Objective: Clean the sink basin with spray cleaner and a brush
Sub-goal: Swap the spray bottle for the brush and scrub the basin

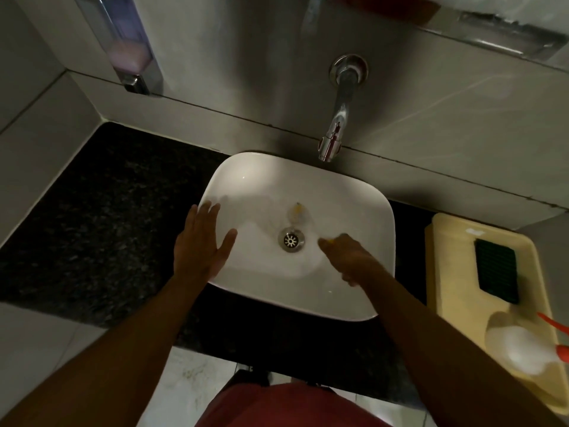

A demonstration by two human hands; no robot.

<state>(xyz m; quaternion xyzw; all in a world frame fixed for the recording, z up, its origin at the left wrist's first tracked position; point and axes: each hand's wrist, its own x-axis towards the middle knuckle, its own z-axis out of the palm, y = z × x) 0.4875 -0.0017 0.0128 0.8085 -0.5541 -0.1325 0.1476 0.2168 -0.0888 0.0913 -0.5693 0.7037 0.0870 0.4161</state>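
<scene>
Head view: a person leans over a white sink basin [295, 180] set on a dark speckled counter [101, 217], below a chrome wall tap [335, 124]. The left hand [200, 241] lies flat on the basin's left rim, fingers spread wide and holding nothing. The right hand [345, 257], blurred, is inside the basin just right of the drain [291, 240]; a speck of yellow shows at its fingertips, but its grip cannot be made out. On a cream tray [446, 241] to the right sit a green scrub brush [495, 272] and a white spray bottle [520, 349].
</scene>
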